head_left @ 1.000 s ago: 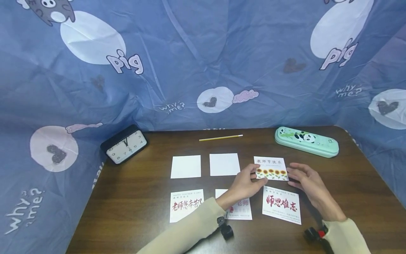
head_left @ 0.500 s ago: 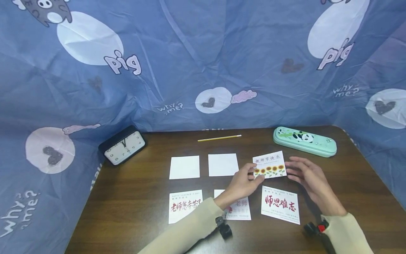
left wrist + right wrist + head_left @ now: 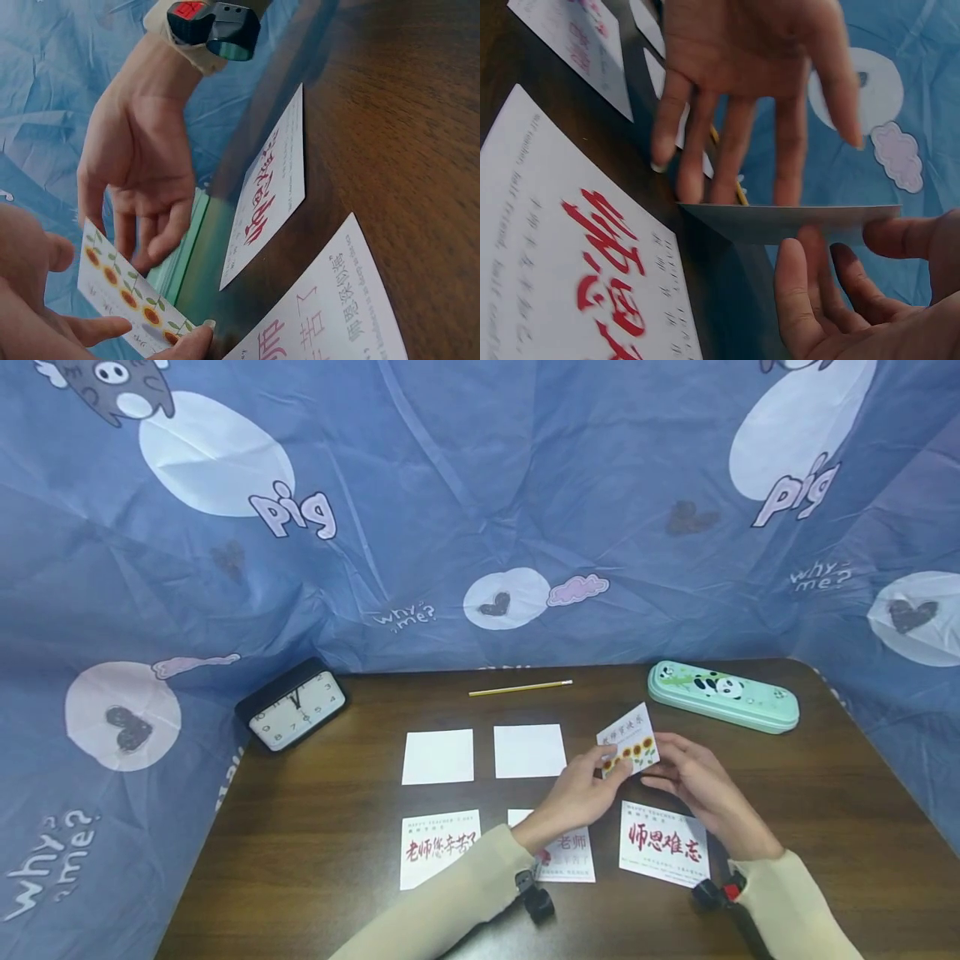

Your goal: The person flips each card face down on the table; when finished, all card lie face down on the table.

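While left grip [image 3: 579, 791] pinches sunflower card [image 3: 628, 740], right grip [image 3: 699, 779] unclear, panda pencil case [image 3: 723, 697] closed.

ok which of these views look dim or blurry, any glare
Head view: brightest, faint sheen on the table near the bottom edge; left wrist view: dimmer, especially toward the upper right; right wrist view: also dim, left hand slightly soft, red-lettered card looks sharper.

I work at what looks like a study nook: wooden table [image 3: 300, 818], clock [image 3: 297, 708], pencil [image 3: 521, 688], panda-printed case [image 3: 738, 703], walled by cartoon-printed blue cloth [image 3: 420, 518]; whether in a home, I cannot tell.
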Motion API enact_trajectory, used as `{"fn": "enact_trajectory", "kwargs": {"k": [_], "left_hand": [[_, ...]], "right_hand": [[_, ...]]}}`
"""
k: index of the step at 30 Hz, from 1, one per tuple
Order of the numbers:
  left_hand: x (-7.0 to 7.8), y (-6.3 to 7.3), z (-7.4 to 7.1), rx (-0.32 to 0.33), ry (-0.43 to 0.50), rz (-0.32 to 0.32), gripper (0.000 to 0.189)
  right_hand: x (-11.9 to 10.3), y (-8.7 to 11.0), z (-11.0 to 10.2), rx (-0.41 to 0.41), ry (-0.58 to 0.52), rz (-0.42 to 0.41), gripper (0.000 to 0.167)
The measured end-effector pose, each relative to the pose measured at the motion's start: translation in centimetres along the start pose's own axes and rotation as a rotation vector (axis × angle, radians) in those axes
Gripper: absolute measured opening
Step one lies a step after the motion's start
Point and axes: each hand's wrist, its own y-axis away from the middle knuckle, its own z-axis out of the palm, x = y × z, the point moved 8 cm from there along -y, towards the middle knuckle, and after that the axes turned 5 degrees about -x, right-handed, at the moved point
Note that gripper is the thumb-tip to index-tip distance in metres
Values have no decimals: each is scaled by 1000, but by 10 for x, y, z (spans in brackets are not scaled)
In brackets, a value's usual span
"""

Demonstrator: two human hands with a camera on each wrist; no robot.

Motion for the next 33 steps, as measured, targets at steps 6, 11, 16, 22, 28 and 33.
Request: {"fn": "enact_trajectory", "kwargs": {"k": [6,11,16,22,28,33], "left_hand": [[3,2,-1,13,21,19,59],[6,2,-3,43,75,59,58],[9,2,-9,94,203,126,52],[10,3,-16,130,348,170,47],[12,4,-21,121,404,223,39],[13,5,-29,153,415,288,37]], "right_hand": [[6,-6,14,-29,67,23,62],[8,-7,22,-21,119,30,70],[11,-9,26,-2,132,43,77],[12,-9,27,30,157,59,81],[12,-9,25,64,147,64,82],[12,-8,17,123,107,68,81]]}}
